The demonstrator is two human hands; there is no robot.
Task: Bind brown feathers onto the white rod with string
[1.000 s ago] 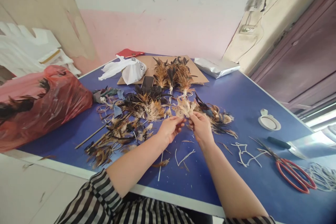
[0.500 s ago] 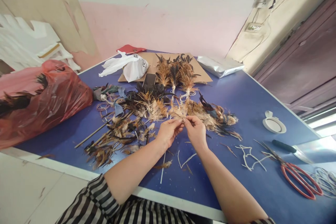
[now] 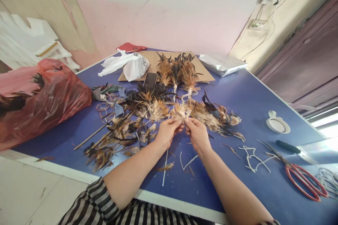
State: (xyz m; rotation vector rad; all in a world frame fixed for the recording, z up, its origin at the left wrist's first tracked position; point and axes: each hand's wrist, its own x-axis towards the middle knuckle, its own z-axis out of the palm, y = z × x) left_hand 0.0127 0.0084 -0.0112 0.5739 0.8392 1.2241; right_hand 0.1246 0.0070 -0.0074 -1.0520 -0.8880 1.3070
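My left hand and my right hand meet over the middle of the blue table. Both pinch the stems of a small tan feather bunch whose tips fan away from me. Loose brown and black feathers lie in a heap to the left of my hands. More feathers are spread to the right. Three tied feather bundles rest on brown cardboard farther back.
A red plastic bag of feathers sits at the left edge. Red-handled scissors, a green-handled knife, a white tape roll and white string scraps lie to the right. A white bag and a silver packet are at the back.
My hands have drawn a little closer together and the feather bunch sits lower over the heap. The camera has shifted slightly.
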